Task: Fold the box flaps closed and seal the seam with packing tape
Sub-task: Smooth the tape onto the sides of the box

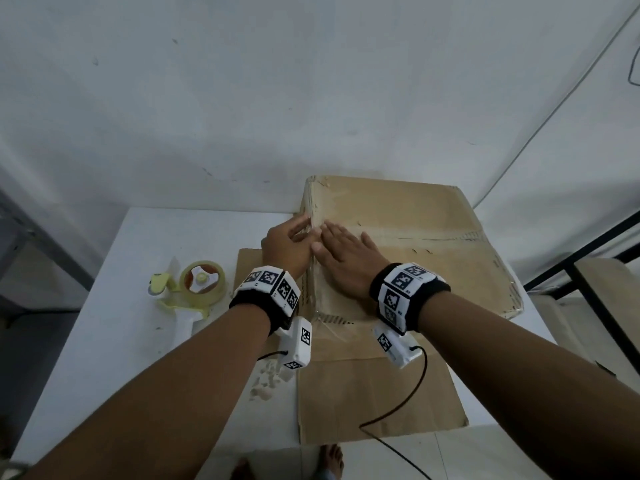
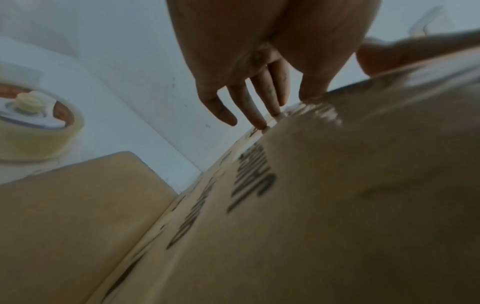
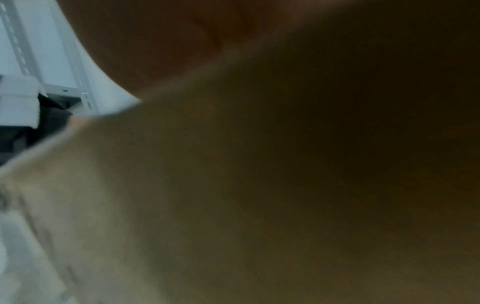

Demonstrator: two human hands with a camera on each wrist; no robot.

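Two hands work the box (image 1: 398, 237): right hand (image 1: 343, 258) lies flat on top, left hand (image 1: 287, 244) w/ straight fingers rubs tape onto its side so it sticks. Tape gun (image 1: 194, 289) sits on worktop (image 1: 121, 323).

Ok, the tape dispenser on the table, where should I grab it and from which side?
Probably by its white handle. The tape dispenser lies flat on the table, left of the box, roll facing up and handle pointing towards you. The left hand is nearer, so come from your side, wrapping the handle. Avoid the far end, likely the cutter.
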